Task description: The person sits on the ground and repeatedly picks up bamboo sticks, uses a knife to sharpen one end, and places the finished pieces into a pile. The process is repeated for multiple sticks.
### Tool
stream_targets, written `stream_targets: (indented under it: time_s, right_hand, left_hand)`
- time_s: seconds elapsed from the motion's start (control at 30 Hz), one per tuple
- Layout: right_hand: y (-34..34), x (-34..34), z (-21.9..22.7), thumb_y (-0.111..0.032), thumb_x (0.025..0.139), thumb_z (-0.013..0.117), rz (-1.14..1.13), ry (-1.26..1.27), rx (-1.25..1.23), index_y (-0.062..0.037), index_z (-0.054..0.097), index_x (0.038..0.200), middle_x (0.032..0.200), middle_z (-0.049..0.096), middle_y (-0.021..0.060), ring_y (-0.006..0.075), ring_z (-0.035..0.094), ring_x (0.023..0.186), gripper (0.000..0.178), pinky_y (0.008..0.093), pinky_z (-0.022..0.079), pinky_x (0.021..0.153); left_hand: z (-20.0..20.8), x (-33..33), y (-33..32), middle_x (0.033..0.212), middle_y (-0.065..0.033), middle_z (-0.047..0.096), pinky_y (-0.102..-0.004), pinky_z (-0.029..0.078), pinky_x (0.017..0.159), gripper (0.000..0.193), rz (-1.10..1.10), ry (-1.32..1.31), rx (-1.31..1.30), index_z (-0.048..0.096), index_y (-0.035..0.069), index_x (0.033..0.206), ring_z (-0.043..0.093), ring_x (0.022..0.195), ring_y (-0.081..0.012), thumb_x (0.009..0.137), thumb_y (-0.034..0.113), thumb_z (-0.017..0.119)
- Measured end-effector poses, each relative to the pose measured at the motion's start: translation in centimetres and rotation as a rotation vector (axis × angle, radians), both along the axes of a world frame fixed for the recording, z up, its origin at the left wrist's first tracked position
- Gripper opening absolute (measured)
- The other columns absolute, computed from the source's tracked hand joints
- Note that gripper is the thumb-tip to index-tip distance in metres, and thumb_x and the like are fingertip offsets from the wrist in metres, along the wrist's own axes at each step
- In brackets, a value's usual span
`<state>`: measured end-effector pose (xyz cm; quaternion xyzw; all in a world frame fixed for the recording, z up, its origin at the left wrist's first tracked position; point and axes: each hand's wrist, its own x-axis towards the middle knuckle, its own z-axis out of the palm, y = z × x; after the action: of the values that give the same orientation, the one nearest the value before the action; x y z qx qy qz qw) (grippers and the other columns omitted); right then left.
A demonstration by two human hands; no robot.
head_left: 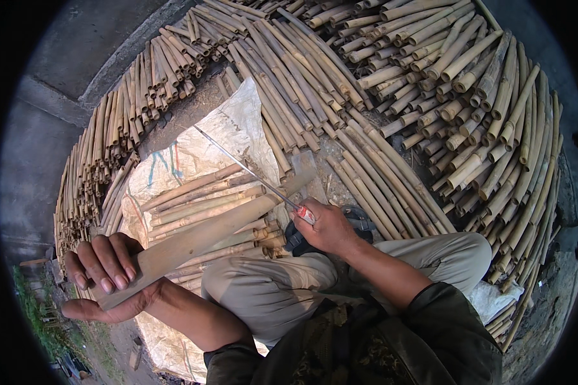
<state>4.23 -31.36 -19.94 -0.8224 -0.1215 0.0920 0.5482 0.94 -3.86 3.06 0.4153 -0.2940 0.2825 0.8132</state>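
My left hand (pixel 112 276) grips the near-left end of a long flat wooden board (pixel 209 237), fingers over its top and the thumb along its lower end. The board slants up and to the right, above several bamboo poles (pixel 202 199) that lie on a pale woven sack sheet (pixel 231 122). My right hand (pixel 327 226) is closed round the red-and-white handle of a long, thin metal tool (pixel 244 167). Its straight shaft points up and to the left, crossing over the board near the far end. Whether the shaft touches the board, I cannot tell.
Stacked bamboo poles (pixel 128 102) curve along the left, and a taller pile (pixel 488 109) rises at the right. More poles (pixel 295 70) lie ahead, others (pixel 392 179) beside my right knee. A dark strapped object (pixel 359 221) sits behind my right hand. A grey wall (pixel 58 147) stands far left.
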Motion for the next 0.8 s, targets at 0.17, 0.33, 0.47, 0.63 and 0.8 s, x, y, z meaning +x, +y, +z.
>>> stream_targets:
  time_s: [0.17, 0.33, 0.47, 0.63, 0.8]
  right_hand:
    - [0.9, -0.2, 0.4, -0.023, 0.094, 0.068, -0.047, 0.0, -0.167, -0.003, 0.063, 0.099, 0.077, 0.069, 0.025, 0.0478, 0.069, 0.078, 0.022, 0.0534, 0.054, 0.069]
    - [0.8, -1.1, -1.1, -0.025, 0.095, 0.066, 0.015, -0.081, -0.025, 0.0001, 0.062, 0.099, 0.083, 0.069, 0.0278, 0.0485, 0.069, 0.082, 0.026, 0.0553, 0.054, 0.071]
    - [-0.1, 0.1, -2.1, -0.025, 0.095, 0.066, -0.091, 0.044, -0.212, -0.0002, 0.062, 0.099, 0.081, 0.069, 0.0268, 0.0488, 0.069, 0.081, 0.026, 0.0547, 0.054, 0.071]
    - [-0.1, -0.5, -1.5, -0.022, 0.095, 0.064, -0.051, 0.052, -0.08, 0.0012, 0.062, 0.097, 0.08, 0.069, 0.0282, 0.0485, 0.069, 0.08, 0.024, 0.0539, 0.055, 0.07]
    - [0.8, -0.2, -1.1, -0.022, 0.095, 0.068, 0.0, -0.005, -0.215, -0.0012, 0.064, 0.098, 0.085, 0.069, 0.0243, 0.0458, 0.069, 0.084, 0.022, 0.0489, 0.054, 0.071]
  left_hand:
    - [0.0, 0.0, 0.3, 0.073, -0.0045, 0.052, -0.0302, 0.048, 0.052, 0.048, -0.078, -0.006, 0.006, 0.052, 0.009, 0.087, 0.056, 0.055, -0.0156, 0.102, 0.054, 0.061]
    - [-0.2, -0.2, 1.0, 0.073, -0.0041, 0.052, -0.0306, 0.045, 0.051, 0.049, -0.061, 0.034, -0.008, 0.054, 0.009, 0.085, 0.053, 0.054, -0.0151, 0.104, 0.054, 0.057]
    - [-0.1, 0.0, 1.1, 0.073, -0.0034, 0.053, -0.0297, 0.043, 0.051, 0.053, -0.066, 0.054, -0.028, 0.056, 0.01, 0.081, 0.05, 0.054, -0.0139, 0.106, 0.057, 0.051]
    - [-0.1, -0.2, 0.7, 0.071, -0.003, 0.046, -0.0266, 0.043, 0.05, 0.061, -0.048, 0.092, -0.105, 0.058, 0.012, 0.073, 0.047, 0.054, -0.0133, 0.111, 0.054, 0.037]
    - [0.1, -0.1, 0.7, 0.07, -0.0034, 0.047, -0.0274, 0.044, 0.045, 0.061, -0.069, 0.091, -0.065, 0.059, 0.011, 0.074, 0.049, 0.052, -0.0144, 0.111, 0.053, 0.035]
